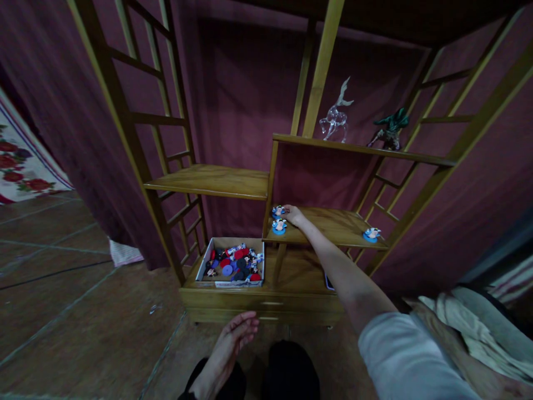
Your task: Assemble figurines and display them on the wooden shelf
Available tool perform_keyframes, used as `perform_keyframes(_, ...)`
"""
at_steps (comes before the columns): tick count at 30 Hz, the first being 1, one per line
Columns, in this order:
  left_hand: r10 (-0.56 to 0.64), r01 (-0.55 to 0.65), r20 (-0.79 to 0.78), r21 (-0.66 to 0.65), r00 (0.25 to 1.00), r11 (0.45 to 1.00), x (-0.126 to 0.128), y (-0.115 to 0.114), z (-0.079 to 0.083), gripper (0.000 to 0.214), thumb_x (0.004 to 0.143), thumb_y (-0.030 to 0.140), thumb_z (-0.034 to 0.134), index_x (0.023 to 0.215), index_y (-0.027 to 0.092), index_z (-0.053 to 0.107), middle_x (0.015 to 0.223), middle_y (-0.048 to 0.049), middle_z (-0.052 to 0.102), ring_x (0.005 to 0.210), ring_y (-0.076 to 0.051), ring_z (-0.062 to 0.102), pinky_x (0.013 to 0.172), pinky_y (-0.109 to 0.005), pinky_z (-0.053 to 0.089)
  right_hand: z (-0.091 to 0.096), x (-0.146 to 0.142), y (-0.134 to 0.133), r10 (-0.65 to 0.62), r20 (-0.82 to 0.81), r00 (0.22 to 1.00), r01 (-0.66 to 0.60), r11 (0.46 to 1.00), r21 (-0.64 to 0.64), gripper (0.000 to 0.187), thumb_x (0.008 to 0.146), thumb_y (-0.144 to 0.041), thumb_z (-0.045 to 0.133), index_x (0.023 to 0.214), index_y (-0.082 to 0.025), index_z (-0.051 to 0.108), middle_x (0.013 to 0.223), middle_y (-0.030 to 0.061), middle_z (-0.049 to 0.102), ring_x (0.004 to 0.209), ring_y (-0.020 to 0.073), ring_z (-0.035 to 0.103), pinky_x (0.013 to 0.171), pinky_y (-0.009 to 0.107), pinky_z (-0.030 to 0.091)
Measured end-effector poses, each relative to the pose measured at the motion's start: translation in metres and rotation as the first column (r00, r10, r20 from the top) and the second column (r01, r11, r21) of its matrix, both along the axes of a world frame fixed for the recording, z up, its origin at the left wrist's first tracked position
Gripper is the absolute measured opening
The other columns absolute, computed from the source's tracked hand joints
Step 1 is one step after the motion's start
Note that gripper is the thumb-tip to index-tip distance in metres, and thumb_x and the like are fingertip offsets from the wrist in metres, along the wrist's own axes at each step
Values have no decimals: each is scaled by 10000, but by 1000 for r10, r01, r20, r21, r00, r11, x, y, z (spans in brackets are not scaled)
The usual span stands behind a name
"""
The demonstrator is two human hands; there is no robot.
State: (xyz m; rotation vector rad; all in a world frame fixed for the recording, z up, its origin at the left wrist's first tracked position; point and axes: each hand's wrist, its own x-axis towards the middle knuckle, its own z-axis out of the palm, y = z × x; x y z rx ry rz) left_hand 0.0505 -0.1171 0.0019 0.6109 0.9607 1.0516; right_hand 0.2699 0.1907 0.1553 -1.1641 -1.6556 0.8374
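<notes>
My right hand [292, 214] reaches out to the middle shelf [333, 225] of a wooden shelf unit and rests on a small figure on a blue base [277, 211] at the shelf's left end. A second such figure [278, 226] stands just in front of it, and a third [372, 234] sits at the shelf's right end. My left hand [233, 339] hangs low near my knees, fingers loosely stretched, holding nothing. A white box [232, 262] with several small figures and round bases lies on the bottom board.
On the top shelf [358, 149] stand a clear glass deer [335, 118] and a dark green figurine [390, 131]. Another bare shelf [212, 180] sits to the left. Tiled floor [75, 289] spreads left; folded cloth [470, 328] lies at the right.
</notes>
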Motion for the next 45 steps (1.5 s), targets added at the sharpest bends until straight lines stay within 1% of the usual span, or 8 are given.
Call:
perform_keyframes(8, 125, -122, 43, -69, 991, 990, -5, 4, -9, 334, 610, 203, 723, 932, 151, 655, 903, -100, 675, 752, -150, 636, 674, -228, 470, 19, -5, -29, 12, -78, 997, -9, 999, 34, 261, 605, -185, 656, 855, -144, 590, 802, 42, 662, 756, 144, 602, 771, 312, 471)
perform_keyframes(13, 388, -385, -5, -144, 921, 912, -17, 13, -17, 247, 606, 45, 654, 836, 134, 652, 749, -66, 674, 603, -114, 616, 554, -197, 456, 24, 6, -91, -125, -224, 966, 164, 973, 161, 303, 725, -304, 559, 986, -152, 587, 930, 80, 649, 839, 147, 586, 829, 337, 443)
perform_keyframes(17, 630, -624, 14, -124, 776, 772, -27, 51, 2, 266, 621, -31, 556, 822, 126, 631, 713, -60, 659, 556, -96, 600, 507, -183, 441, -20, -11, -183, -236, -417, 878, 330, 928, 172, 256, 764, -318, 536, 972, -184, 602, 960, 63, 639, 835, 154, 578, 809, 325, 455)
perform_keyframes(21, 771, -775, 137, -36, 622, 631, -37, 112, 25, 246, 635, -30, 508, 805, 118, 606, 702, -48, 636, 542, -84, 579, 490, -172, 432, -97, -59, -235, 3, -318, 948, -54, 987, -151, 220, 767, -345, 545, 902, -199, 638, 908, 52, 649, 809, 180, 588, 720, 312, 489)
perform_keyframes(27, 842, -845, 185, -88, 506, 527, -62, 164, 11, 252, 653, -37, 465, 818, 120, 571, 690, -29, 594, 522, -66, 550, 436, -139, 405, -179, -107, -167, 5, -102, 995, -31, 967, -252, 210, 750, -237, 492, 913, -206, 621, 918, 24, 649, 850, 181, 595, 748, 327, 490)
perform_keyframes(34, 774, -735, 267, -248, 574, 631, -90, 186, 12, 292, 692, -56, 402, 870, 129, 539, 720, -28, 584, 541, -54, 551, 427, -111, 411, -189, -130, -78, 110, 498, 860, 34, 962, -272, 351, 781, -111, 419, 1085, -215, 562, 1094, 69, 610, 995, 193, 571, 855, 315, 416)
perform_keyframes(39, 732, -680, 327, -278, 597, 679, -106, 191, 22, 278, 712, -58, 401, 857, 136, 540, 702, -23, 582, 523, -60, 554, 446, -131, 426, -198, -157, -79, 238, 774, 587, 42, 946, -322, 438, 779, -106, 430, 1207, -186, 475, 1212, 137, 526, 1114, 257, 491, 878, 359, 380)
perform_keyframes(45, 692, -616, 370, -317, 620, 722, -115, 191, 23, 245, 745, -40, 402, 843, 130, 549, 676, -30, 581, 521, -72, 562, 463, -153, 446, -210, -209, -99, 357, 508, 784, -258, 931, -257, 406, 794, -159, 458, 1189, -237, 502, 1230, 62, 508, 1118, 190, 481, 916, 299, 375)
